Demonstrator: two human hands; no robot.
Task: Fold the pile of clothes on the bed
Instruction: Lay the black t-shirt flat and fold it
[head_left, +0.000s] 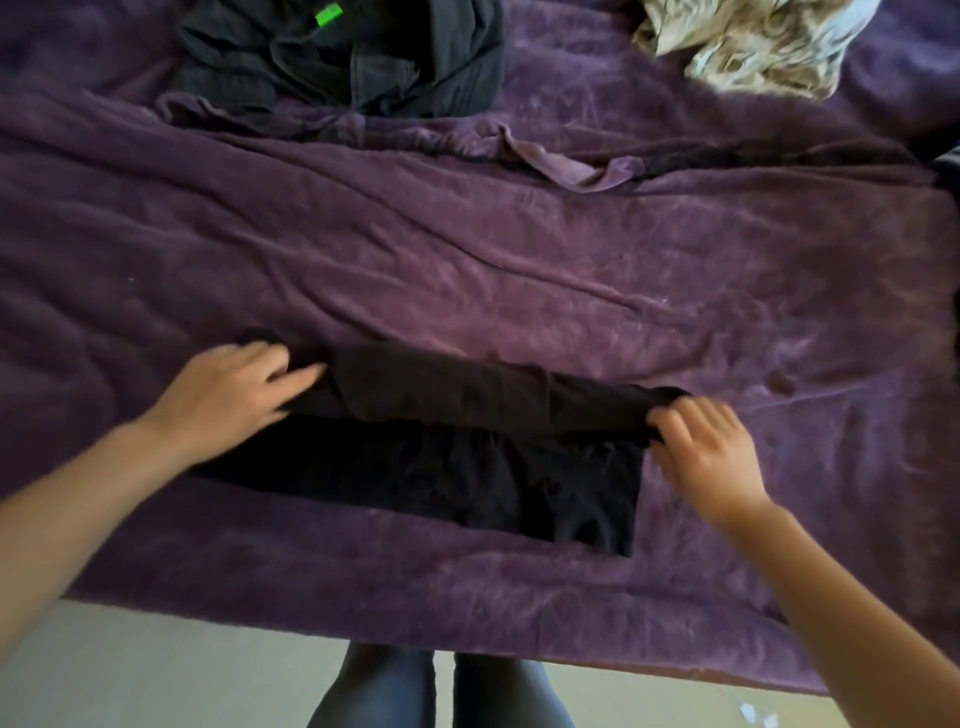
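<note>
Near the 6 o'clock edge of the bed (467, 270), the black garment (441, 457) lies half-folded, the left hand (228, 395) spread flat on its 9 o'clock end and the right hand (701, 447) with its grip pinching the fold at 3 o'clock (limp, light cloth, probably best taken by its corners).
</note>
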